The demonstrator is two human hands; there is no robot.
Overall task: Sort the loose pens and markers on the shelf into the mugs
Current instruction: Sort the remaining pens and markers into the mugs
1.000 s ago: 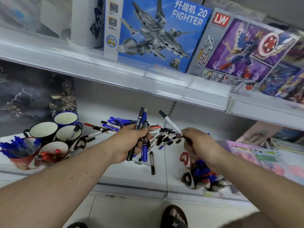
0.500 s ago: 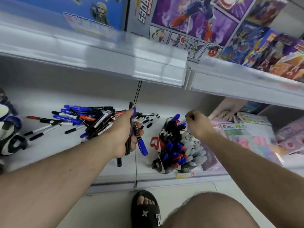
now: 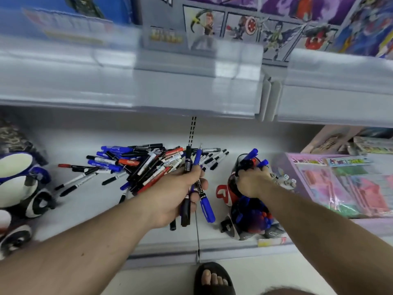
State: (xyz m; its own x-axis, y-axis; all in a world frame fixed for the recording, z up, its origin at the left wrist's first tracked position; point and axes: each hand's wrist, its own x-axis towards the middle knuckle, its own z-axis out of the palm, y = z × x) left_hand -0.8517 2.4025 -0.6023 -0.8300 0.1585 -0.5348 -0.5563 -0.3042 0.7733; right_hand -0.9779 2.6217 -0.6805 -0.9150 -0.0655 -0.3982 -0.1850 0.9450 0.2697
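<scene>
white shelf (image 3: 89, 211) holds a far pen pile (image 3: 146, 165). left hand (image 3: 180, 194) grips pens (image 3: 192, 184); they could slip. right hand (image 3: 253, 182) pushes a pen into the full right mug (image 3: 234, 184), which could tip.

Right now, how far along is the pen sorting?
Partly done. The mugs on the right already bristle with pens, and the right hand is at the rear one among its markers. The left hand grips a few markers awaiting a mug. A big pile still lies loose on the shelf.
</scene>
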